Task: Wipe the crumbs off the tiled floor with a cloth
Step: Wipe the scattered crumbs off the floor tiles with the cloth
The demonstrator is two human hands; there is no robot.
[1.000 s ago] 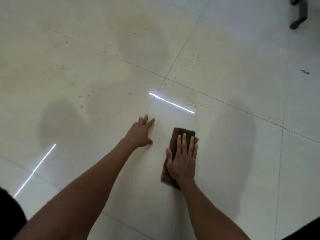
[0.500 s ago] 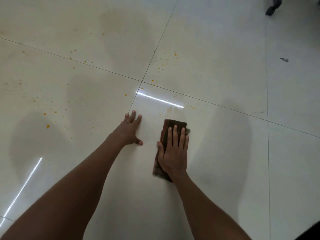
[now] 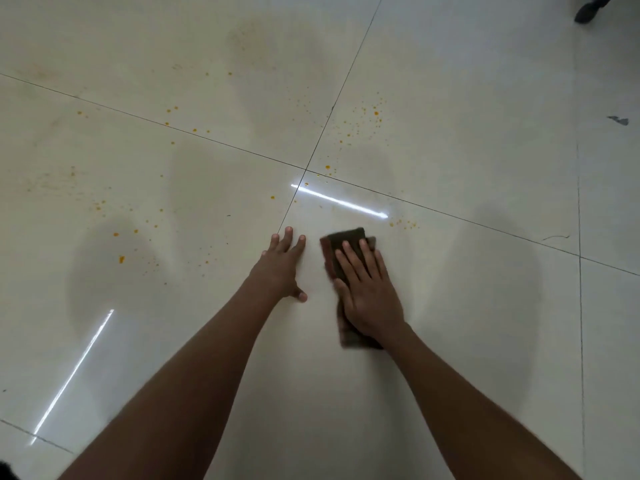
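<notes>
Two bare forearms reaching forward from the lower edge, over glossy cream ceramic floor tiles (image 3: pixel 450 306), smooth and mirror-bright, with thin dark grout lines. Left hand (image 3: pixel 282 268) planted palm-down on bare tile, fingers straight and slightly spread, thumb out to the side, gripping nothing. Just beside it, right hand (image 3: pixel 369 292) pressed flat, fingers extended and close together, on top of a folded dark brown rectangular cloth (image 3: pixel 346 239), coarse-looking, its far end poking out past the fingertips and its near end blurred under the wrist; pinned down, not clenched. Just beyond the cloth, a few small orange crumbs (image 3: pixel 403 224) by a bright streak of reflected light. Farther on, more orange specks scattered around the crossing of the grout lines and across the left tiles. Far right, a small grey scuff mark (image 3: pixel 618 120); top right corner, a dark rounded object (image 3: pixel 588 10), cut off by the edge.
</notes>
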